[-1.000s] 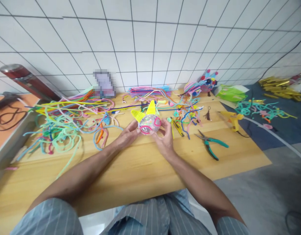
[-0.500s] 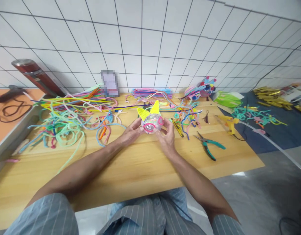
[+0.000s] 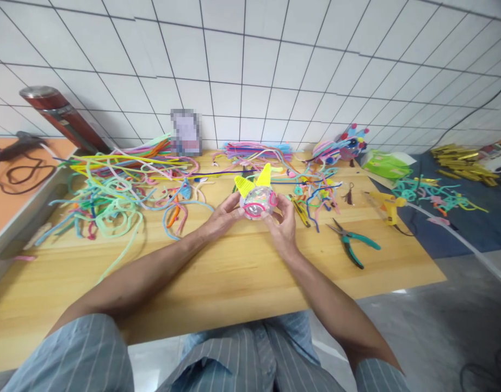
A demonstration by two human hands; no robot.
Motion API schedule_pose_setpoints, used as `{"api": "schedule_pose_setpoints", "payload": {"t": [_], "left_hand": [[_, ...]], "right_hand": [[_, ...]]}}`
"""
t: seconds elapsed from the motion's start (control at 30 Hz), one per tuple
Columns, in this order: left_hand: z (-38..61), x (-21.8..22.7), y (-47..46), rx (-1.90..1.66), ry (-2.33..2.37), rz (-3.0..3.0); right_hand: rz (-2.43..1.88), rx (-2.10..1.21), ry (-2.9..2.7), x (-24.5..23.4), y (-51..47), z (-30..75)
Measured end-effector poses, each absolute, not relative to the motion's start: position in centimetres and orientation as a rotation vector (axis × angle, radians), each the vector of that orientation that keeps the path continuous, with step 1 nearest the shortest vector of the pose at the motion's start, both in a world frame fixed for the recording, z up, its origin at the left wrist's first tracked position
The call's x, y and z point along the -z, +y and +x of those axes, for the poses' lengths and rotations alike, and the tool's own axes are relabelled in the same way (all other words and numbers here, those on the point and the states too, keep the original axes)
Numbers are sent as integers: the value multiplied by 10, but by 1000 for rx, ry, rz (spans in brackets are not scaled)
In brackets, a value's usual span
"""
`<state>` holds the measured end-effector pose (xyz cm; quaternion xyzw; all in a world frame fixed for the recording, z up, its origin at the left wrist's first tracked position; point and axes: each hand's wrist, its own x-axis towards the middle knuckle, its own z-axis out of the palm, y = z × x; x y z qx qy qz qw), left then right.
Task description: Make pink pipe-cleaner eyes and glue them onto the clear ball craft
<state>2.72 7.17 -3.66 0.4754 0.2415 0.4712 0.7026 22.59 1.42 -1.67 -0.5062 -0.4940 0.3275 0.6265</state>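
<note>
Both my hands hold a small clear ball (image 3: pixel 256 202) above the wooden table (image 3: pixel 217 272). The ball is wrapped with pink pipe cleaner rings and carries two yellow pointed ears on top. My left hand (image 3: pixel 222 216) grips its left side with curled fingers. My right hand (image 3: pixel 283 222) cups its right and lower side, thumb against the ball.
A big tangle of coloured pipe cleaners (image 3: pixel 111 190) covers the table's left and back. Teal-handled pliers (image 3: pixel 350 239) lie right of my hands, a yellow glue gun (image 3: pixel 387 204) further right, a finished colourful craft figure (image 3: pixel 342 147) by the tiled wall, a dark red cylinder (image 3: pixel 60 117) at far left.
The ball with its ears has stayed between my hands and been turned slightly. The view has shifted a little; nothing on the table has moved.
</note>
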Motion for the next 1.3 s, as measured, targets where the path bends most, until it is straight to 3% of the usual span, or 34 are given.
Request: {"api": "schedule_pose_setpoints", "payload": {"t": [1.3], "left_hand": [[27,35,66,-1038,569,1097]], "right_hand": [[-1168,-822,-1081,16,13,229]]}}
